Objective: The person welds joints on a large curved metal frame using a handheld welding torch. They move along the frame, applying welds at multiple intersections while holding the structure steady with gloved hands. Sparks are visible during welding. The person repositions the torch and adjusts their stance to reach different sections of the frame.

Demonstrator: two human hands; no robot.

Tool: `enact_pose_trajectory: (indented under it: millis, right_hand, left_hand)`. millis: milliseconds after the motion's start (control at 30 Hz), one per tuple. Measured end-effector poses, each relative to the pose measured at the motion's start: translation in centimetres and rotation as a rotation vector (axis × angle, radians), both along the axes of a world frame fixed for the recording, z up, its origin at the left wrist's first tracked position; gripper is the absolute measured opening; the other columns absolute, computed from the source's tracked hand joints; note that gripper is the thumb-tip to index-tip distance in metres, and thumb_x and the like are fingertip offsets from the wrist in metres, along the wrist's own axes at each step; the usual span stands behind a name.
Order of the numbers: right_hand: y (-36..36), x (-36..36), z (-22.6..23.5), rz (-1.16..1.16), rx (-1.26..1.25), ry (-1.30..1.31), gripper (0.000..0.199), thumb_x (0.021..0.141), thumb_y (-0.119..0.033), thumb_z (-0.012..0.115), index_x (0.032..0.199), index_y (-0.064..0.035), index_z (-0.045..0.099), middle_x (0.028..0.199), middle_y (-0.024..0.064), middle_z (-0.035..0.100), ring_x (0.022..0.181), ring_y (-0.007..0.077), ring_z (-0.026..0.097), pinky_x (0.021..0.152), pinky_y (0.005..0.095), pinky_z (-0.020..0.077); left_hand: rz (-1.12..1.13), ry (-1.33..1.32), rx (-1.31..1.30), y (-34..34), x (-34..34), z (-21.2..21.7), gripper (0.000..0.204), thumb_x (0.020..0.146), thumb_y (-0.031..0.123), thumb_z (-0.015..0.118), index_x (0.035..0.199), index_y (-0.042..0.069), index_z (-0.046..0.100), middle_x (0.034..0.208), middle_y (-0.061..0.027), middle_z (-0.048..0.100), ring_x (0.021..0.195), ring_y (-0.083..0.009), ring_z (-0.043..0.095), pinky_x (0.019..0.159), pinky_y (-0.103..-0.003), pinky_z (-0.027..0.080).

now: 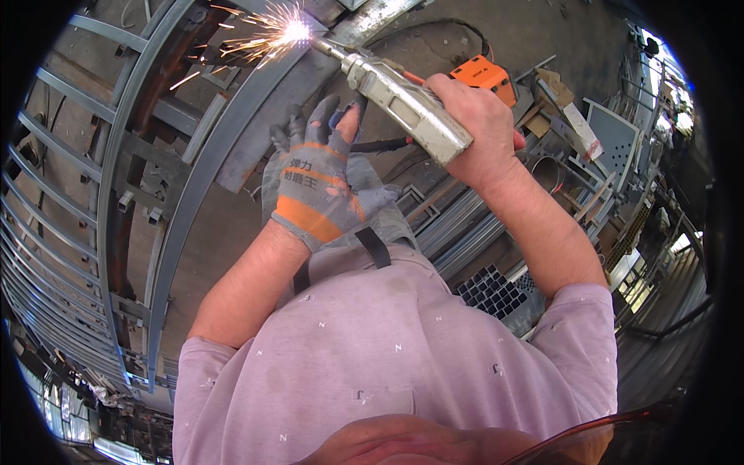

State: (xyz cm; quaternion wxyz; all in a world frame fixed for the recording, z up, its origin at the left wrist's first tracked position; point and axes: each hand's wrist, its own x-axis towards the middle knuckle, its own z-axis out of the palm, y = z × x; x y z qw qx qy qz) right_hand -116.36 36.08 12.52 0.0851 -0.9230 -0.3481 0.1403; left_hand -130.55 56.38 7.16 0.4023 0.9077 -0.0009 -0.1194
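Note:
My bare right hand (479, 133) is wrapped round a silver handheld welding gun (407, 105), which slants up and to the left. At its nozzle tip a bright white glare throws sparks (267, 35) leftward over the metal. My left hand (319, 182) wears a worn grey work glove with orange bands, torn at one finger. Its fingers are spread, with nothing held, beside a flat grey steel piece (249, 147); whether they touch it I cannot tell. The glare hides the exact spot where the nozzle meets the metal.
A large curved steel frame (116, 132) with many parallel bars fills the left side. An orange box (484, 77) stands beyond my right hand, near a dark cable (442, 22). Long steel sections (461, 221), stacked square tubes (496, 293) and scrap lie at the right.

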Motion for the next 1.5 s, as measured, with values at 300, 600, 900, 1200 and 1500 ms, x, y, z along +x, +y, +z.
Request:
enact_pose_trajectory:
  millis: [300,600,900,1200,1500]
  right_hand:
    - [-0.3,0.3,0.0,-0.01,-0.032,0.002,0.046,0.079,-0.038,0.088,0.108,-0.0108,0.065,0.087,0.0112,0.074,0.083,0.0346,0.074,0.069,0.0452,0.0576]
    - [-0.7,0.5,-0.1,-0.013,-0.026,0.0,0.045,0.079,-0.038,0.088,0.108,-0.0109,0.066,0.088,0.0113,0.074,0.084,0.0344,0.075,0.07,0.0447,0.0579]
    - [-1.0,0.6,0.0,-0.025,-0.025,0.021,0.045,0.079,-0.039,0.087,0.107,-0.0109,0.065,0.087,0.0118,0.074,0.084,0.0347,0.075,0.07,0.0452,0.0579]
    - [-1.5,0.9,-0.2,-0.027,-0.024,0.03,0.047,0.078,-0.039,0.089,0.107,-0.0105,0.065,0.088,0.0119,0.074,0.084,0.0354,0.074,0.069,0.0458,0.0578]
    - [-2.0,1.1,-0.3,-0.02,-0.021,0.03,0.047,0.077,-0.037,0.09,0.106,-0.0102,0.064,0.088,0.0121,0.073,0.085,0.0359,0.074,0.069,0.0462,0.0578]
  left_hand:
    - [0.021,-0.016,0.053,-0.5,0.0,0.1,0.117,0.071,0.06,0.09,0.162,0.008,0.039,0.149,-0.0326,0.05,0.13,-0.0467,0.059,0.1,-0.057,0.053]
    - [-0.011,-0.008,0.05,-0.8,0.3,0.0,0.123,0.074,0.065,0.086,0.161,-0.005,0.034,0.142,-0.0309,0.054,0.135,-0.0497,0.049,0.115,-0.059,0.042]
    - [0.033,0.006,0.0,-1.0,0.6,0.5,0.118,0.071,0.056,0.092,0.16,0.0,0.039,0.144,-0.0304,0.051,0.131,-0.0486,0.053,0.11,-0.056,0.047]
    - [0.044,0.076,0.029,-1.4,0.6,0.3,0.113,0.073,0.059,0.089,0.163,0.015,0.039,0.155,-0.0324,0.042,0.133,-0.0489,0.057,0.102,-0.059,0.051]
    - [0.037,0.074,0.032,-1.6,0.8,0.4,0.113,0.072,0.06,0.09,0.164,0.016,0.039,0.155,-0.0344,0.043,0.132,-0.0503,0.058,0.103,-0.059,0.052]
